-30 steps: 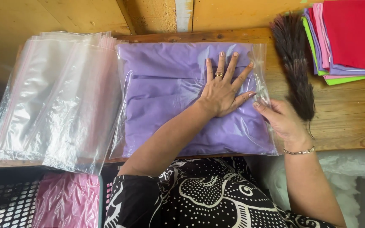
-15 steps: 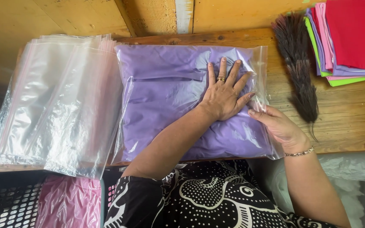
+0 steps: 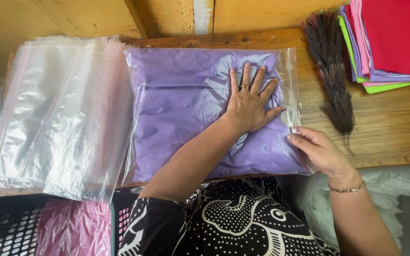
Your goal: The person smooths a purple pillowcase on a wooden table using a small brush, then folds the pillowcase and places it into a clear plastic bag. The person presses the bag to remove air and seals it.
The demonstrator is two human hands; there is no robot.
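While the left hand [image 3: 248, 105] lay flat, fingers spread, on a clear plastic bag of folded purple cloth [image 3: 200, 109] on the wooden bench [image 3: 385, 123], the right hand [image 3: 316, 149] pinched the bag's right edge.

The folded cloth sealed in a clear plastic bag [image 3: 191, 109] is plain lilac purple, without any print. The stack of empty plastic bags [image 3: 58, 114] beside it is colourless and see-through, with thin pink strips along the edges. The wooden surface [image 3: 390, 123] is warm honey-brown with darker grain and knots. The bristly hand brush [image 3: 330, 71] is dark brown to black. The pile of folded cloths [image 3: 395, 42] shows red on top, then pink, lilac and bright green. The person's garment [image 3: 233, 223] is black with white dots and swirls.
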